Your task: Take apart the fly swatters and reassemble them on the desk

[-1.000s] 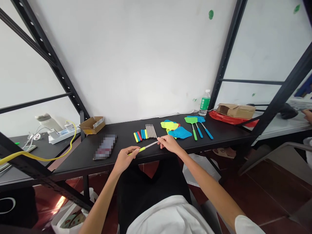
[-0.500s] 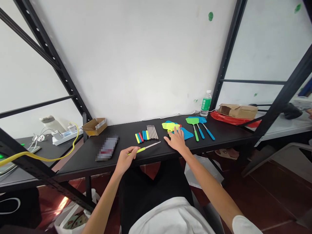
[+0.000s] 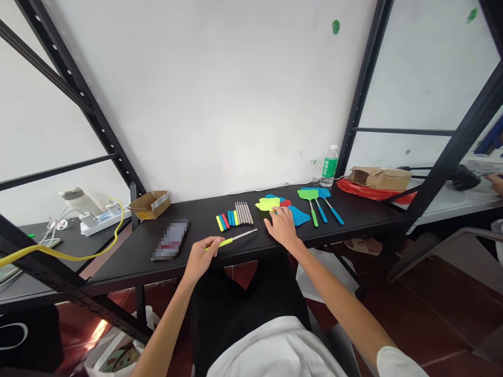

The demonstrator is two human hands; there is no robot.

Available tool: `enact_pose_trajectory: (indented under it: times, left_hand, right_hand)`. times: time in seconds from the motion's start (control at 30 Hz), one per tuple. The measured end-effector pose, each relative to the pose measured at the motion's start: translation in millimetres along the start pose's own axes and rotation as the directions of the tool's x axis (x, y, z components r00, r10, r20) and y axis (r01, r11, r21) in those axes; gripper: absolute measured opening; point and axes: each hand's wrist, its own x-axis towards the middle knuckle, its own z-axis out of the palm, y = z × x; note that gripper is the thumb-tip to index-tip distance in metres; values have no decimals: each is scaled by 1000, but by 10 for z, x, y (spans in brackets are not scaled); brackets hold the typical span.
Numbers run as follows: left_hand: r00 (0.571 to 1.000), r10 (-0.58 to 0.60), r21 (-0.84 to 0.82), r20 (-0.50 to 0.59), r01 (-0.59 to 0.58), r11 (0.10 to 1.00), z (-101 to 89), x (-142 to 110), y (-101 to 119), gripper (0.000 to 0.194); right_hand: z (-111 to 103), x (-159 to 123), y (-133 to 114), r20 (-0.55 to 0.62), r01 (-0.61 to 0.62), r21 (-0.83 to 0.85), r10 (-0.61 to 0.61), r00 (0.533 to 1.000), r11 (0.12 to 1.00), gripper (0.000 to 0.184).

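Observation:
My left hand (image 3: 202, 255) pinches the yellow grip of a thin metal rod (image 3: 231, 240) that points right and up across the black table (image 3: 129, 251). My right hand (image 3: 281, 227) rests past the rod's tip, fingers closed on a yellow swatter head (image 3: 267, 204) from the pile of yellow, red and blue swatter heads (image 3: 293, 214). Just behind the rod lie several coloured grips (image 3: 227, 219) and a row of bare metal rods (image 3: 243, 212).
Assembled green and blue fly swatters (image 3: 320, 201) lie to the right, with a green-labelled bottle (image 3: 329, 166) behind them. A phone (image 3: 170, 239) and an open cardboard box (image 3: 150, 203) sit to the left. Black rack posts (image 3: 357, 104) frame the table. Another person's hand (image 3: 495, 183) shows at far right.
My right hand let go of the rod's tip, reached to the pile of swatter heads, and now draws a yellow head slightly back. The left hand kept holding the rod.

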Motion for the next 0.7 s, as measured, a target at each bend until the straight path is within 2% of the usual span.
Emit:
enact_pose_trajectory:
  times: [0.27,0.53,0.7]
  left_hand:
    - [1000,2,-7,-3,-2,1000,-3,-7,9,41]
    - [1000,-4,-38,-14,3,999,-10,-3,-4,41]
    - [998,-48,-146,-52,40,988,-9,-1,-34,40]
  right_hand:
    - [-123,30,-13,-158,-74,182,103,982,980,33]
    - [-276,55,-26,-260,-28,339,122,958,940,33]
    - [-419,145,-13,-342,-7,446,178,923,895,26]
